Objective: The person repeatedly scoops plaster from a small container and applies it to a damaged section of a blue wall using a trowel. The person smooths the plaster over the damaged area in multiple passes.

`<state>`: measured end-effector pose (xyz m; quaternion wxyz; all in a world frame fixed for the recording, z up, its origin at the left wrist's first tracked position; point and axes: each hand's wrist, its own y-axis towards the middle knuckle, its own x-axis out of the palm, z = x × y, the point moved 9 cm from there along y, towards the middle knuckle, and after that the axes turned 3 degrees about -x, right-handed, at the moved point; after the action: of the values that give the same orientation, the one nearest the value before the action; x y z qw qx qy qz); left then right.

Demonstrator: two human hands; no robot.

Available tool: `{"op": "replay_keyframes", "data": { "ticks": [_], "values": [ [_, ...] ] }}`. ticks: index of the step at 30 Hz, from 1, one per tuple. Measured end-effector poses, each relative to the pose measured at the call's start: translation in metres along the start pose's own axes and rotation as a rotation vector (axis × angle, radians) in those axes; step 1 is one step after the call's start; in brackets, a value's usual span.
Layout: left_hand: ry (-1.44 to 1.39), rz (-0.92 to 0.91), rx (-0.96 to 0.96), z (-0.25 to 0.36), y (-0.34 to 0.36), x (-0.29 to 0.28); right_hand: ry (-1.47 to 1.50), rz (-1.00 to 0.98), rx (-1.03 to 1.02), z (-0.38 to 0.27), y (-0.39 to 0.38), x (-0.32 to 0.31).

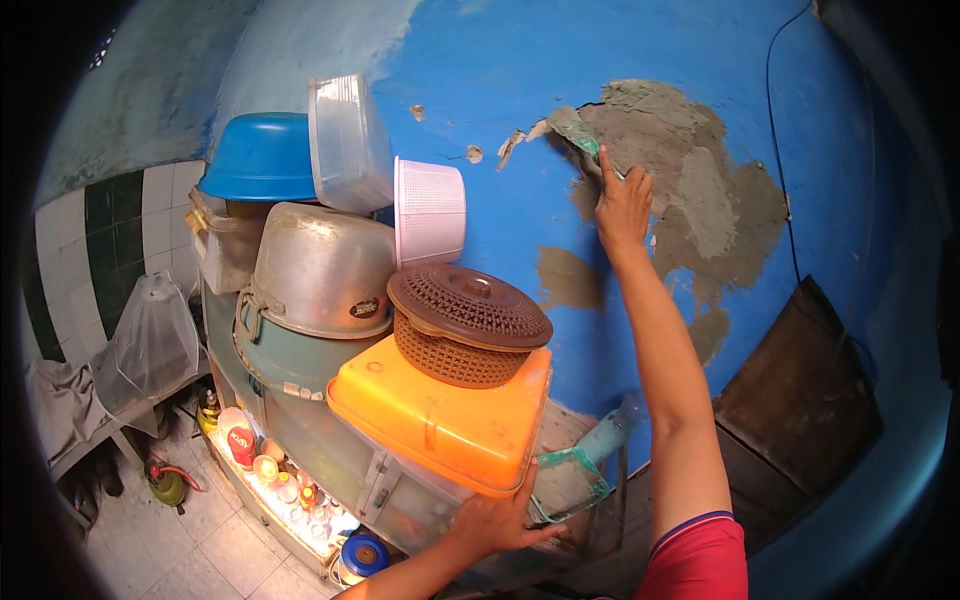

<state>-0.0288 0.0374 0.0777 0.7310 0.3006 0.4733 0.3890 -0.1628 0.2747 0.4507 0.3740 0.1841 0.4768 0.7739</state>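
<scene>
My right hand (pixel 625 205) grips a green-bladed putty knife (pixel 578 130), its blade against the upper edge of a rough grey patch of plaster (pixel 720 220) on the blue wall (pixel 480 60). My left hand (pixel 500 515) holds a green rectangular container (pixel 590 505) with grey paste in it. The hand is just below the orange lidded box (pixel 430 410), and some of its fingers are hidden.
Basins, pots and baskets, including a brown lidded basket (pixel 468 340), are stacked on a cabinet (pixel 380 480). Small jars (pixel 285 485) fill a lower shelf. A dark board (pixel 800 400) leans at right below a hanging cable (pixel 775 150). A low bench (pixel 130 410) stands at left.
</scene>
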Motion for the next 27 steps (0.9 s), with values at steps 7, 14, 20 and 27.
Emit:
{"op": "replay_keyframes", "data": {
  "ticks": [7,14,20,27],
  "values": [
    [-0.037,-0.056,-0.036,-0.002,-0.002,0.007,-0.032,-0.084,-0.019,0.004,-0.013,0.022],
    [-0.024,-0.072,-0.035,-0.004,-0.001,0.006,-0.04,-0.145,-0.023,0.015,-0.017,0.0],
    [-0.043,-0.079,-0.033,-0.005,-0.002,0.01,0.009,-0.121,-0.006,0.015,-0.023,-0.027],
    [-0.071,-0.049,-0.021,-0.004,-0.002,0.007,0.014,-0.084,0.028,0.013,0.001,-0.023]
  ]
}}
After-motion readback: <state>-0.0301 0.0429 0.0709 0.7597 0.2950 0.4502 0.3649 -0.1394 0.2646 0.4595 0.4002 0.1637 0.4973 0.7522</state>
